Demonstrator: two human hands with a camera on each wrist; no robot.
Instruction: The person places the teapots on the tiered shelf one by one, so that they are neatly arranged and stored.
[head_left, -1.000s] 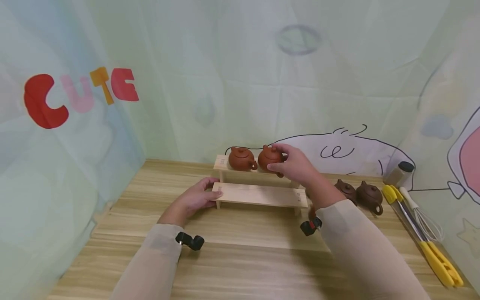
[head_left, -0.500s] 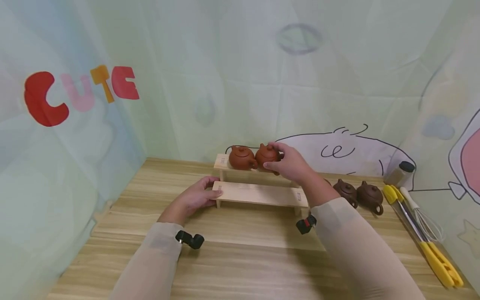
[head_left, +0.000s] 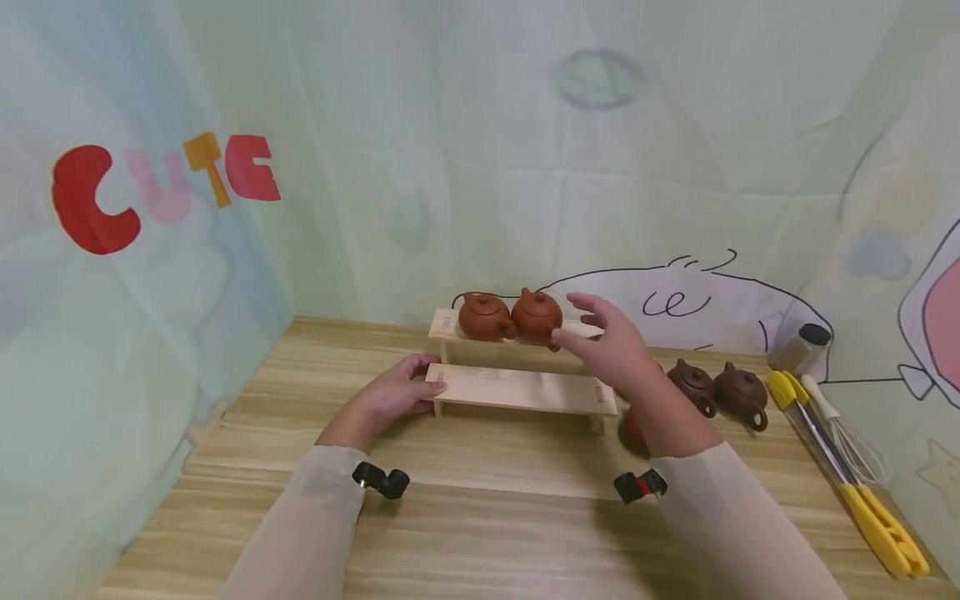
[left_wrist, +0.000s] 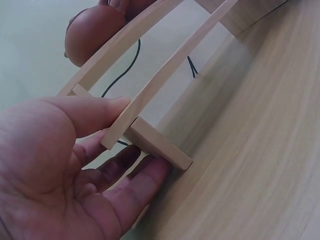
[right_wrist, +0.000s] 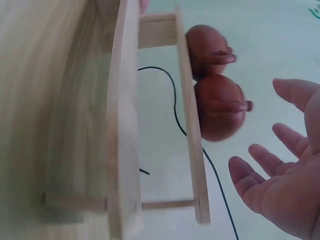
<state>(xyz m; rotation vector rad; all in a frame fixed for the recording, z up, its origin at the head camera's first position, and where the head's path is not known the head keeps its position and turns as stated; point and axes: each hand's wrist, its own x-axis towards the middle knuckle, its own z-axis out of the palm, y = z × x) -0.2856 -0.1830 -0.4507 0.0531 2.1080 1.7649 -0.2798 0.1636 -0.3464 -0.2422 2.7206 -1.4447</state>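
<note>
My right hand point(head_left: 618, 348) has moved clear of the right teapot point(head_left: 536, 317).
It is spread, empty; the teapot sits on the upper shelf point(head_left: 445, 323). My left hand point(head_left: 392, 392) grips the lower shelf point(head_left: 525, 389), likely steadying it.

Matt clay-like teapots point(head_left: 483, 317), smooth pale-wood stand point(head_left: 525, 390), wood-grain tabletop point(head_left: 480, 533).

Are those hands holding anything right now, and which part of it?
The left hand grips the pale wooden two-tier stand by the left end of its lower shelf. The right hand holds nothing.
</note>
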